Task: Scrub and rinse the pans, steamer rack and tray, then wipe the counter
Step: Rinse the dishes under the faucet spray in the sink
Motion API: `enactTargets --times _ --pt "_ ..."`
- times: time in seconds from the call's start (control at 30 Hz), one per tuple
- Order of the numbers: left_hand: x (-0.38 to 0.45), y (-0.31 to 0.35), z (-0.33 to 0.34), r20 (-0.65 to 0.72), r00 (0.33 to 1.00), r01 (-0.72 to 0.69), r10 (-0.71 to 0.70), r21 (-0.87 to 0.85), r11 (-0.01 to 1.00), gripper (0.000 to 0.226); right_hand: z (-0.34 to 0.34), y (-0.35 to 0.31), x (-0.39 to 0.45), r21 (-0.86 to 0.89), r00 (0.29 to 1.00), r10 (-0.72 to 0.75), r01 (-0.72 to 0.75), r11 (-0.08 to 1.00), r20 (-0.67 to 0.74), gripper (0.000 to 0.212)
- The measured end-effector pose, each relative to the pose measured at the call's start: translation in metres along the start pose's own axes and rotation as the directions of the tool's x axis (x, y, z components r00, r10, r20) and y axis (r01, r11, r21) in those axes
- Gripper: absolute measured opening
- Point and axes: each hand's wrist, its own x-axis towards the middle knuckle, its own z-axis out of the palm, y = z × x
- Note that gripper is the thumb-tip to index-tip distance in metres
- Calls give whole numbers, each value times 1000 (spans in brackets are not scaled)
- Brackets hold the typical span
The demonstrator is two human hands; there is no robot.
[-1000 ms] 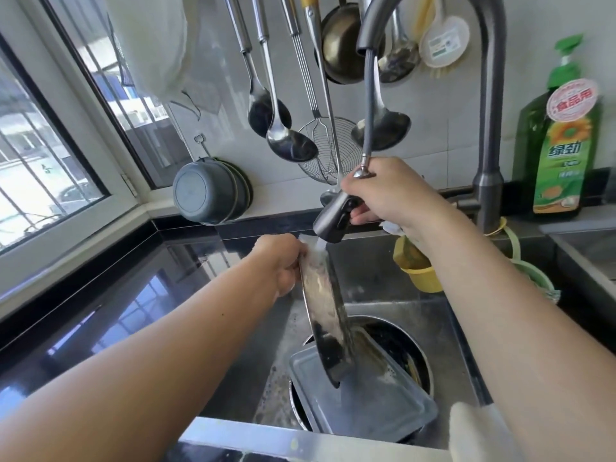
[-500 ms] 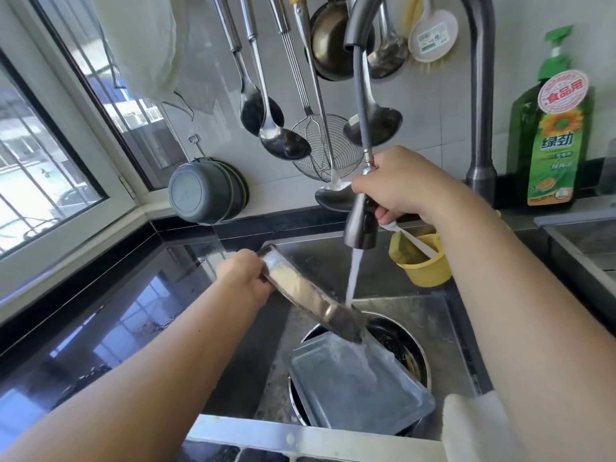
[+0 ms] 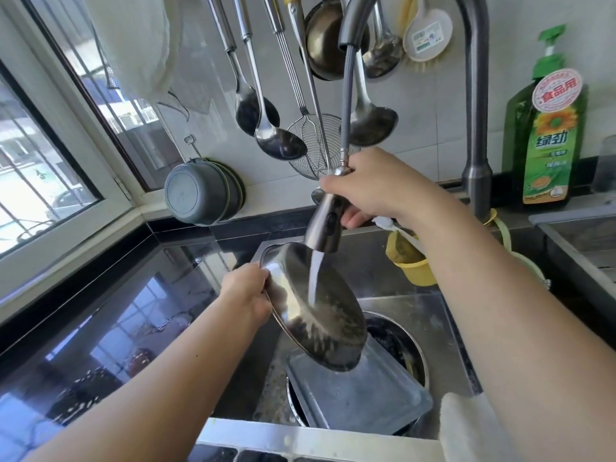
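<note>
Steel pan [image 3: 316, 311] up over the sink, tilted steeply, its hollow facing the stream, rim high at 10 o'clock and low edge at 5 o'clock. Water strikes its inside and sprays off; the surface is wet and speckled. Just below, at 6 o'clock, the flat rectangular tray [image 3: 360, 395] lies slanted across a round pan [image 3: 400, 345] sitting in the sink bottom, dark inside.

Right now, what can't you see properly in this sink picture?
Head view only:
- Round pan in the sink: mostly hidden under the tray.
- Left hand fingers: hidden behind the held pan.
- Soap bottle small print: too small.
- White cloth: cut off by the bottom edge.
</note>
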Motion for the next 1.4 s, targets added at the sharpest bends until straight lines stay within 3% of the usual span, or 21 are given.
enactTargets --times 0.13,0.27,0.47,0.67,0.8,0.9,1.0,1.1,1.33,1.4 --pt "-18 -4 6 158 986 46 -51 36 998 26 11 -3 -2 46 998 -48 49 998 -34 24" --pt "-35 -6 10 319 941 50 -108 183 982 34 14 1 -1 -8 993 -74 73 997 -97 28" --pt "-40 3 8 338 939 -74 -64 380 922 33 18 13 7 -82 980 -107 94 992 -169 28" --pt "-40 13 3 322 946 -132 -32 473 871 33 12 29 17 -192 959 -73 20 981 -273 28" --pt "-31 22 -4 288 955 -232 68 588 775 35 1 36 16 -327 948 -68 -39 944 -311 25" --pt "-26 35 -3 315 924 -380 215 707 596 37 -10 38 13 -380 951 -47 -76 922 -304 24" --pt "-25 49 6 372 891 -453 260 756 472 37 -18 34 9 -361 967 -22 -74 930 -254 24" --pt "-24 62 17 414 872 -489 262 766 416 37 -23 27 5 -295 984 34 -86 952 -177 24" --pt "-23 62 23 402 895 -443 190 762 473 27 -5 11 6 56 998 64 -63 996 -25 26" --pt "-23 58 24 407 900 -426 157 744 514 28 -4 12 7 65 998 65 -63 996 -26 27"
